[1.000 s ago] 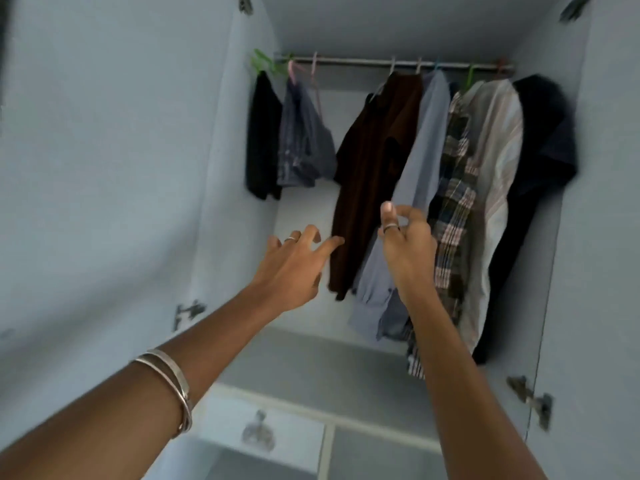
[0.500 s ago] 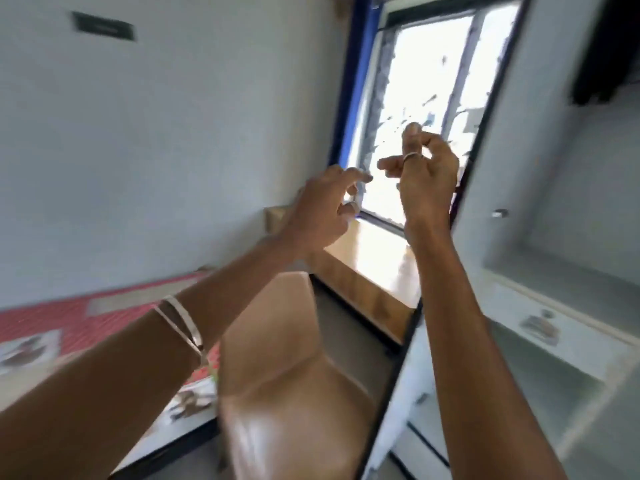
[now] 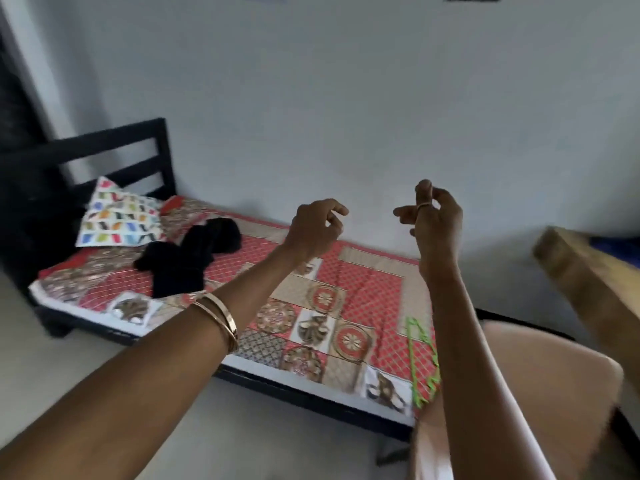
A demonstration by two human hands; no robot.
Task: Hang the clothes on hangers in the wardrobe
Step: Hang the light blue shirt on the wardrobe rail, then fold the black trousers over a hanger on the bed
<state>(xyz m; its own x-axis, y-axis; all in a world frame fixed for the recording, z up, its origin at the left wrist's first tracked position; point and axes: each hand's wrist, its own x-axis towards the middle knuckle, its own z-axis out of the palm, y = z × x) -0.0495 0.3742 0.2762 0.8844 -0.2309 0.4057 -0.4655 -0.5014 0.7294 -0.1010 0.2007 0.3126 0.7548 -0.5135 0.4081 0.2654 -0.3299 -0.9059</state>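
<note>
While both arms reach out over the bed, pillow at its head, black clothes beside the pillow, left hand loosely curled and empty, right hand likewise, green hanger at the bed's foot.

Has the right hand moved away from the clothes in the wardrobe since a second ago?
Yes. The right hand was up against the hanging shirts; now the wardrobe is out of view and the hand is raised, holding nothing, over the bed.
</note>
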